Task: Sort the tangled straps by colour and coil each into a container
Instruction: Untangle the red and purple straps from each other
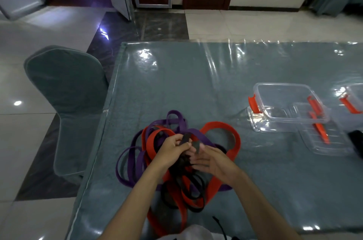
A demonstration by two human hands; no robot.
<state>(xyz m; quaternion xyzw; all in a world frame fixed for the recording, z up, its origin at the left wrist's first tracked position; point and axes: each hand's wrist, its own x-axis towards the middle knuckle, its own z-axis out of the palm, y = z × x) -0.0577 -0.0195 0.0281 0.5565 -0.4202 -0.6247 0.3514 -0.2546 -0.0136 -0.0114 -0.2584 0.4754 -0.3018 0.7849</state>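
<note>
Near the table's [216,74] front edge, toward its left side, lies a tangle of red straps [234,142], purple straps [174,117] and black straps [193,186]. The left hand [171,150] pinches a black end above the heap; the right hand [211,161] seems to grip the same strap, though blur hides its fingers. Clear containers [282,102] with orange clips stand well apart toward the right edge

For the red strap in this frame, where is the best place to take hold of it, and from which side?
Judging by the pile, grip the red strap at its big loop arching out on the right, coming from the right side of the table. That loop lies free of the purple strap and black strap; the middle is knotted under the left hand and right hand.
</note>
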